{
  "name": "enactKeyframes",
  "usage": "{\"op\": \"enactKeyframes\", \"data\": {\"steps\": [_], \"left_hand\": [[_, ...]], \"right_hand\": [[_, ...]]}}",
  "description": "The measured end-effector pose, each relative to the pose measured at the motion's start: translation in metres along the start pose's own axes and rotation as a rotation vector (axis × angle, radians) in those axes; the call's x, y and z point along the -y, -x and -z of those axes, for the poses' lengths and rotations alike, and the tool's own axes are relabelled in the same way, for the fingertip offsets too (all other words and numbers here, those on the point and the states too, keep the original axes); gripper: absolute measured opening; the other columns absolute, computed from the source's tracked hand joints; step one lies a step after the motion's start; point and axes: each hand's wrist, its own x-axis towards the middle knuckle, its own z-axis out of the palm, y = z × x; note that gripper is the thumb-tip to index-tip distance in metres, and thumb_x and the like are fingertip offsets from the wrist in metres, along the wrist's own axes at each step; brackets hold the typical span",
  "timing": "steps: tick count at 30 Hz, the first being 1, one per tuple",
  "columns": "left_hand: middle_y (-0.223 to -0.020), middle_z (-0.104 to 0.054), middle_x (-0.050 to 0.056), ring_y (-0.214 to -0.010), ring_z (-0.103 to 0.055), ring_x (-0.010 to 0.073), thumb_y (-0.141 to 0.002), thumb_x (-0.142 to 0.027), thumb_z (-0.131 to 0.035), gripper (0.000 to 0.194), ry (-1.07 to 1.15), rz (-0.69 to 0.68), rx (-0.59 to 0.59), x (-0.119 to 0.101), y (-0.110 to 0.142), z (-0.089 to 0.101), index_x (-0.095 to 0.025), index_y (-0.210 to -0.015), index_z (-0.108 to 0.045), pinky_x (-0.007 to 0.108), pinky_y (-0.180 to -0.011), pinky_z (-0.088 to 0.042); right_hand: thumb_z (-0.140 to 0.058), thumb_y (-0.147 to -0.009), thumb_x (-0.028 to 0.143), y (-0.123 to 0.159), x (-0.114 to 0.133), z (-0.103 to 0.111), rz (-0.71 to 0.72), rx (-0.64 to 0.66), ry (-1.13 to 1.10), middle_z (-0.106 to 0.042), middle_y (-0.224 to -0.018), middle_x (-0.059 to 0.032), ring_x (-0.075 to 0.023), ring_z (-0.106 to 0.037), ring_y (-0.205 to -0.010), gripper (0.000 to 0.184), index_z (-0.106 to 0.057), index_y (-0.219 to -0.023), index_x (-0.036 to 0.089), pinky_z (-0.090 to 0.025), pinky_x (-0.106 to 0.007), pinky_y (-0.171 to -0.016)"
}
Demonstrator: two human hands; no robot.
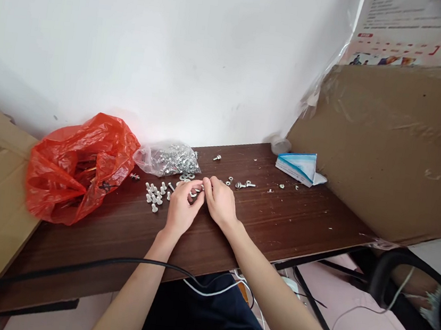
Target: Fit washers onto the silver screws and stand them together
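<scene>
My left hand point(182, 206) and my right hand point(220, 203) meet over the brown table, fingertips close together. Both are closed in a pinch around a small shiny metal piece point(200, 188); the fingers mostly cover it, so its kind is unclear. Left of my left hand stands a cluster of bolts point(154, 195), most of them head down. Just beyond that hand lie several flat washers point(187, 176). To the right of my right hand are nuts point(228, 182) and a couple of bolts with nuts or washers on them point(245, 185).
A clear plastic bag of metal fasteners point(168, 158) lies at the back, beside a red plastic bag point(79, 169). One bolt point(217, 157) lies near the wall. A blue-and-white packet point(298, 167) sits by the cardboard point(391, 148). A black cable point(71, 270) crosses the front.
</scene>
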Motion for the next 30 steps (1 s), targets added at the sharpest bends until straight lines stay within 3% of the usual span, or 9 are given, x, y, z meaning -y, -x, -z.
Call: {"op": "enactKeyframes", "data": {"steps": [6,11,19,22,26,30], "left_hand": [[-0.09,-0.068,0.005,-0.066,-0.057,0.0104,-0.086,-0.02,-0.057,0.01,0.013,-0.039,0.015,-0.0024,-0.0002,0.0013,-0.018,-0.09,-0.065,0.022,-0.055,-0.045],[-0.086,-0.068,0.005,-0.069,-0.059,0.0117,-0.082,-0.016,-0.058,0.017,0.06,-0.059,0.056,-0.0036,-0.0005,0.0011,-0.018,-0.098,-0.065,0.022,-0.056,-0.047],[-0.087,-0.067,0.004,-0.067,-0.058,0.0108,-0.085,-0.02,-0.055,0.016,0.08,-0.016,0.109,-0.002,0.0002,0.0002,-0.019,-0.099,-0.061,0.021,-0.055,-0.045],[-0.077,-0.063,0.002,-0.062,-0.054,0.0106,-0.088,-0.024,-0.052,0.009,0.022,-0.007,0.126,-0.0024,-0.0004,0.0015,-0.018,-0.084,-0.058,0.023,-0.054,-0.041],[-0.058,-0.053,0.0,-0.056,-0.05,0.0118,-0.095,-0.03,-0.04,0.037,-0.043,0.035,0.113,-0.0024,-0.0004,0.0033,-0.018,-0.06,-0.047,0.027,-0.059,-0.039],[-0.078,-0.063,0.001,-0.063,-0.056,0.0114,-0.091,-0.028,-0.05,0.01,0.072,0.077,0.075,-0.0028,0.0005,0.0024,-0.02,-0.09,-0.055,0.023,-0.057,-0.041]], "right_hand": [[-0.031,-0.097,0.047,-0.0017,-0.0051,-0.0061,-0.079,-0.02,-0.244,-0.051,-0.052,-0.0013,-0.0142,-0.044,-0.05,0.052,-0.039,-0.053,0.021,-0.025,-0.027,-0.052],[-0.033,-0.093,0.052,-0.0024,-0.0056,-0.0075,-0.152,-0.08,-0.441,-0.043,-0.045,0.0006,-0.012,-0.04,-0.047,0.055,-0.034,-0.048,0.021,-0.025,-0.027,-0.05],[-0.034,-0.091,0.052,-0.0032,-0.0046,-0.0055,-0.16,-0.073,-0.47,-0.041,-0.045,0.001,-0.0113,-0.038,-0.047,0.054,-0.032,-0.047,0.021,-0.026,-0.026,-0.049],[-0.035,-0.091,0.053,-0.0017,-0.0029,-0.0052,-0.118,-0.042,-0.462,-0.038,-0.045,0.0016,-0.0106,-0.035,-0.047,0.055,-0.03,-0.047,0.021,-0.025,-0.026,-0.049],[-0.036,-0.091,0.054,0.0004,-0.001,-0.0063,-0.055,0.007,-0.446,-0.037,-0.043,0.0017,-0.0103,-0.035,-0.047,0.056,-0.031,-0.046,0.02,-0.026,-0.025,-0.049],[-0.035,-0.091,0.054,-0.0006,-0.0018,-0.0065,-0.126,-0.018,-0.479,-0.041,-0.044,0.0011,-0.0106,-0.038,-0.046,0.056,-0.035,-0.045,0.02,-0.027,-0.025,-0.049]]}}
